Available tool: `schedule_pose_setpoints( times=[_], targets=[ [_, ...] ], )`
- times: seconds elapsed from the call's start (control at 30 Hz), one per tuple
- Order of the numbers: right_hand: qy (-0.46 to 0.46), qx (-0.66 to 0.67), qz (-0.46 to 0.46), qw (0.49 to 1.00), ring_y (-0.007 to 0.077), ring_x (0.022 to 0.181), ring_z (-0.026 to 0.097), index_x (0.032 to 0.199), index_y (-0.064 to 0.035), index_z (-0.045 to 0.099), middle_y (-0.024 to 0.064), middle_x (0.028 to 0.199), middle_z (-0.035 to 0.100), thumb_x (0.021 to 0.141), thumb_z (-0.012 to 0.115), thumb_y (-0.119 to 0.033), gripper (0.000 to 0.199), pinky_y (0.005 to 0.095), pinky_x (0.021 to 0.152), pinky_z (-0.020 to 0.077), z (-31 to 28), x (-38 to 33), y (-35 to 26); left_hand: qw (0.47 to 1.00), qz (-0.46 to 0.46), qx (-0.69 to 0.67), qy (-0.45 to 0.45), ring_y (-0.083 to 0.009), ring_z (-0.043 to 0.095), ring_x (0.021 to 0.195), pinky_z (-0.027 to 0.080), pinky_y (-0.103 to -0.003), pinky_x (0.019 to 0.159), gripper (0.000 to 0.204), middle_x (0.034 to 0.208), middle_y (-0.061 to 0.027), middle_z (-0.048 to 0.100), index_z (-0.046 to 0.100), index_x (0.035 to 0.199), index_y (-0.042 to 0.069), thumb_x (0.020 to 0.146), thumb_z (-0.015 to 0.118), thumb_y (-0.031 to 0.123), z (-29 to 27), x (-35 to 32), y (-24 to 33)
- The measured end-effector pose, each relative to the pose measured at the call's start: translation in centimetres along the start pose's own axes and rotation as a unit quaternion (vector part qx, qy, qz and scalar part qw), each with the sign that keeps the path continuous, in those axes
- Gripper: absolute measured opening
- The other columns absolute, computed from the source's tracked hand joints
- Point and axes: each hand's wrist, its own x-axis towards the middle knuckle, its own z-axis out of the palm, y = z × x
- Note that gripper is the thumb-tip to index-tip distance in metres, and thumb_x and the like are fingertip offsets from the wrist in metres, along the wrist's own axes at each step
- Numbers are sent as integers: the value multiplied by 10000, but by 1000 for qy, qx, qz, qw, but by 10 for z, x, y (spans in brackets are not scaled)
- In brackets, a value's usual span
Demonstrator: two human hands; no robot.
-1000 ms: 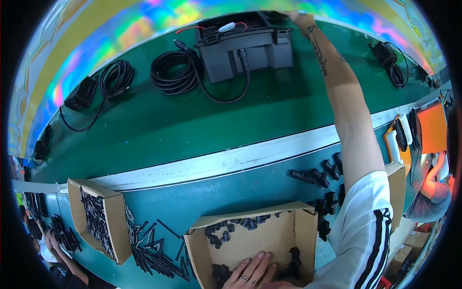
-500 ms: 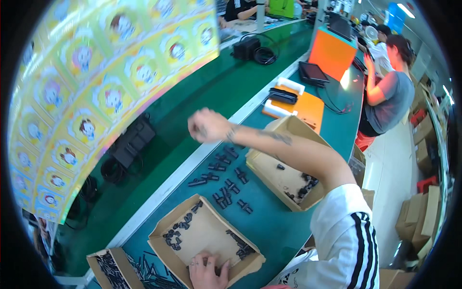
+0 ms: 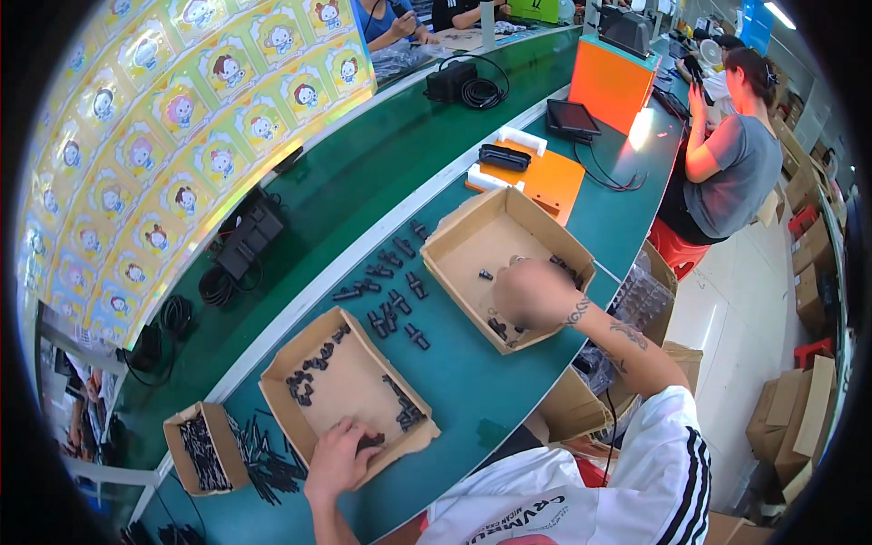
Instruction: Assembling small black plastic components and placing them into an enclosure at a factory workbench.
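My left hand point(image 3: 341, 457) reaches into the near end of a cardboard tray point(image 3: 275, 413), its fingers curled round small black parts point(image 3: 371, 440). More small black parts point(image 3: 406, 413) lie in clusters along this tray's sides. Over a second cardboard tray point(image 3: 463, 236) to the right is my right hand point(image 3: 536, 292), smeared by motion, so its fingers and anything in them cannot be made out. Small black pieces point(image 3: 498, 327) lie in that tray beside it. Between the trays, several black cross-shaped fittings point(image 3: 398, 301) lie on the green table.
A small cardboard box point(image 3: 232, 447) of thin black sticks stands at the left, with loose sticks point(image 3: 272, 465) beside it. A printed cartoon sheet point(image 3: 182, 154) hangs at upper left. Farther off are an orange panel point(image 3: 551, 188), a black screen point(image 3: 572, 118) and a seated co-worker point(image 3: 736, 163).
My right hand has moved from above the table's far edge back to the right, down into the right tray. My left hand stays in the left tray. The whole view has shifted.
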Motion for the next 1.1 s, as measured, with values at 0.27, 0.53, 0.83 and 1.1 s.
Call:
schedule_pose_setpoints(
  times=[0.27, 0.53, 0.83, 1.1],
  targets=[
    [-86, 114, -57, 988, 350, 939, 632, 936, -46, 661, 173, 940, 623, 748, 780, -161, 251, 436, 797, 524, 1, -5, 12, 997, -18, -73, 8, -370, 633, 886, 502, -435, 803, 150, 933, -146, 643, 689, 932, 46, 783, 689, 57, 1, -2, 18],
    [-45, 4, 18, 999, 351, 984, 625, 919, -45, 677, 183, 922, 651, 735, 799, -185, 262, 440, 828, 522, -11, -25, 8, 979, 3, -135, 155, -309, 642, 761, 511, -369, 693, 165, 912, -134, 651, 686, 918, 3, 782, 642, -79, 1, -7, 28],
    [-97, 14, 13, 995, 343, 967, 635, 908, -51, 693, 166, 909, 666, 776, 775, -230, 237, 433, 817, 522, -11, -26, 11, 948, -10, -181, 261, -201, 612, 718, 472, -275, 623, 253, 958, -117, 631, 678, 1040, 13, 810, 649, -88, 3, -2, 28],
    [-115, 34, -22, 993, 299, 918, 634, 887, -69, 657, 92, 853, 662, 795, 785, -280, 263, 411, 782, 500, -21, -33, 12, 903, -45, -327, 274, -86, 582, 755, 455, -216, 630, 221, 929, -51, 599, 670, 1011, -31, 801, 718, -84, 10, 1, 6]
  ],
)
